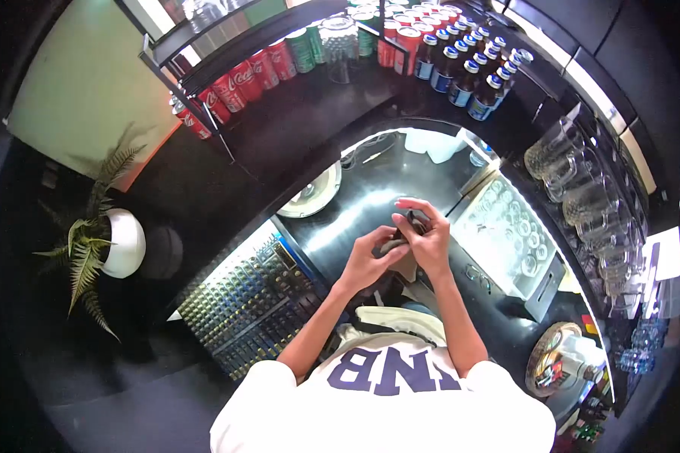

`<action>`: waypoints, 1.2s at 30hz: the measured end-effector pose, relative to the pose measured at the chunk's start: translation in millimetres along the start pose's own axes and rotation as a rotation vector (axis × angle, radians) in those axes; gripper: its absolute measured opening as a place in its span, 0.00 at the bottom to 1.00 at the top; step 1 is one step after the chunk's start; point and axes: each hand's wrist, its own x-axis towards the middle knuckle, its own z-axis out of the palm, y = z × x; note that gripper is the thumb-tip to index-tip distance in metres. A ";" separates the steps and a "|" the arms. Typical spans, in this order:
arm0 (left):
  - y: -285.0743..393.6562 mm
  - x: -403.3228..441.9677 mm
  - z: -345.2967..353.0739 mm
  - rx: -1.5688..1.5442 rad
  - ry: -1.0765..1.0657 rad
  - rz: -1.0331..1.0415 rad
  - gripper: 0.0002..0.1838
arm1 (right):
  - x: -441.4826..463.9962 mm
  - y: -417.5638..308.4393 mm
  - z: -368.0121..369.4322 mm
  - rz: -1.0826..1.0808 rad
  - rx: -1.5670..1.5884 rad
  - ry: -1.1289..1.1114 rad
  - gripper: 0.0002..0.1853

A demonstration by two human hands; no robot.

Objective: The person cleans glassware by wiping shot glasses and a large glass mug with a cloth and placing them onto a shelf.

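Both of my hands are raised close together in the middle of the view, above the dark counter [363,196]. My left hand [369,257] has its fingers curled against a small dark object [397,240]. From the other side, my right hand [425,235] closes round the same object, with its index finger stretched out above it. Fingers cover most of the object, so I cannot make out its kind. A brownish flap [406,266] shows just below the hands; whether it is part of the object I cannot tell.
A glass-topped case with drinking glasses [506,230] stands to the right, a round metal basin [313,190] to the left. Soda cans [245,79], bottles [468,81] and glass mugs [585,196] line the raised counter. A potted fern [123,243] and a wicker basket [540,370] flank me.
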 end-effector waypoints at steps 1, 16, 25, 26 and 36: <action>-3.1 1.4 3.5 -0.019 0.020 0.001 0.13 | -6.1 0.9 -6.2 0.027 -0.003 0.017 0.16; 4.5 -1.8 122.6 -0.252 -0.094 -0.176 0.18 | -124.3 27.3 -149.5 0.247 0.142 -0.013 0.11; 8.4 -24.6 241.5 -0.253 -0.361 -0.235 0.23 | -210.1 15.1 -261.8 0.349 0.293 0.002 0.15; 7.8 -26.4 253.5 -0.201 -0.397 -0.187 0.23 | -217.8 15.7 -271.2 0.377 0.277 0.004 0.16; 10.4 -21.9 331.0 -0.053 -0.573 -0.244 0.22 | -274.6 19.0 -338.2 0.339 0.389 0.287 0.15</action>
